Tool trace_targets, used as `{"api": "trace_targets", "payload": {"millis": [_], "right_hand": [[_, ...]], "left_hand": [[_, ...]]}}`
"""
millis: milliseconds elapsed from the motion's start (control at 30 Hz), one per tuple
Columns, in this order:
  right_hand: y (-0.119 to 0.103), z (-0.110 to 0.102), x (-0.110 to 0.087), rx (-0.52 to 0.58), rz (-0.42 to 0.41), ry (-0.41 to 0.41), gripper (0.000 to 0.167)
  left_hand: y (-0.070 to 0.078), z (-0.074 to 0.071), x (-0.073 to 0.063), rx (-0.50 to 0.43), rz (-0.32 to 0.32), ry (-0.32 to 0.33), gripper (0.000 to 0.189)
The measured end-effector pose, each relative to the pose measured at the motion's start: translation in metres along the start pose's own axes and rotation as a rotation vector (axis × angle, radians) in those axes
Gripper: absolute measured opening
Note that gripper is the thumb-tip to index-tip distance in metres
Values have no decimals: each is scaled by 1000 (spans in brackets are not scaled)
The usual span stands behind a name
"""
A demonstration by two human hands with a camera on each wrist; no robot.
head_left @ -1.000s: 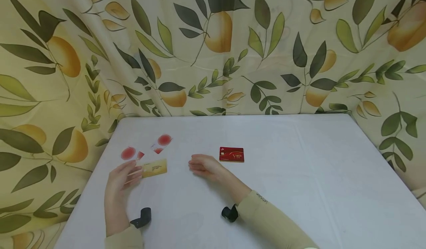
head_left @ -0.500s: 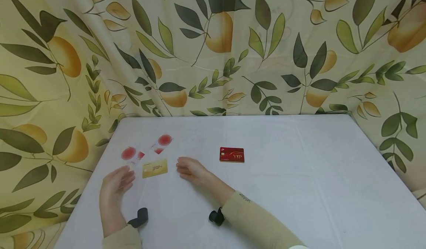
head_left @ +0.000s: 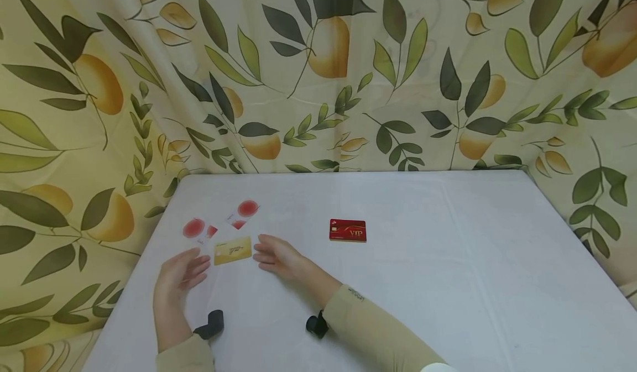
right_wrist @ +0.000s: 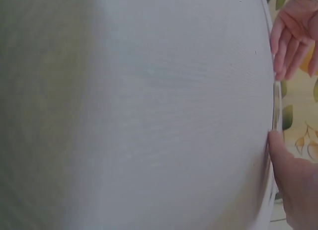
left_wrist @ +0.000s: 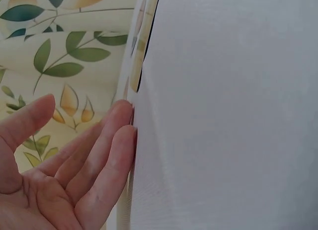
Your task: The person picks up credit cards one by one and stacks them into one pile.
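A gold card (head_left: 233, 251) lies flat on the white table, slightly tilted, between my two hands. At its left edge rests my left hand (head_left: 181, 272), fingers loosely extended and holding nothing. My right hand (head_left: 280, 257) is by the card's right edge, its fingers extended toward it, also with nothing held. Contact between the right fingertips and the card is too close to tell. The left wrist view has my left hand (left_wrist: 74, 175) with thumb apart from the fingers. In the right wrist view, my right hand (right_wrist: 295, 183) appears low at the right edge.
Two small pieces with red circles, one piece (head_left: 194, 228) behind my left hand and another piece (head_left: 247, 208) farther back, lie on the table (head_left: 448, 278). A red VIP card (head_left: 348, 230) lies to the right. A fruit-patterned curtain (head_left: 318, 112) rises behind the table.
My left hand drew left off the gold card, then came slightly back right. My right hand moved left to the card's right side. The cards stayed in place.
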State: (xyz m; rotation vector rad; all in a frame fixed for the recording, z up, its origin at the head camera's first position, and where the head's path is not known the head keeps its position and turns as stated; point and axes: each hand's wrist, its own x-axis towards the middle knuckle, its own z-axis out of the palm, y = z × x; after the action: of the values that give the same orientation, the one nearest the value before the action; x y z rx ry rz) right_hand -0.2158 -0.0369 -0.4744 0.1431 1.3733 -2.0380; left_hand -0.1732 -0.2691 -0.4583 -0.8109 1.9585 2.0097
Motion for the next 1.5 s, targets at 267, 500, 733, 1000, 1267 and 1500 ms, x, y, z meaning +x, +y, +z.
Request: {"api": "trace_targets", "payload": {"millis": [267,500,733,1000,1267,1500], "right_hand": [[-1,3,2,0,26,-27,56],[-2,3,1,-15,23,-20,54],[-2,2,3,-31,13,-26,56],[-5,3,1,-28,12,1,65],[-8,1,1,69,34,54,61],[-11,-1,4,138,47,85,55]], "left_hand": [[0,6,4,-51,-23,-22,62],[0,5,4,-104,-48,-38,64],[-3,2,5,-223,-81,-84,60],[-6,1,4,-311,-90,-141,59],[-7,5,4,-369,-88,-152,56],[-7,7,2,-368,-82,-153,56]]}}
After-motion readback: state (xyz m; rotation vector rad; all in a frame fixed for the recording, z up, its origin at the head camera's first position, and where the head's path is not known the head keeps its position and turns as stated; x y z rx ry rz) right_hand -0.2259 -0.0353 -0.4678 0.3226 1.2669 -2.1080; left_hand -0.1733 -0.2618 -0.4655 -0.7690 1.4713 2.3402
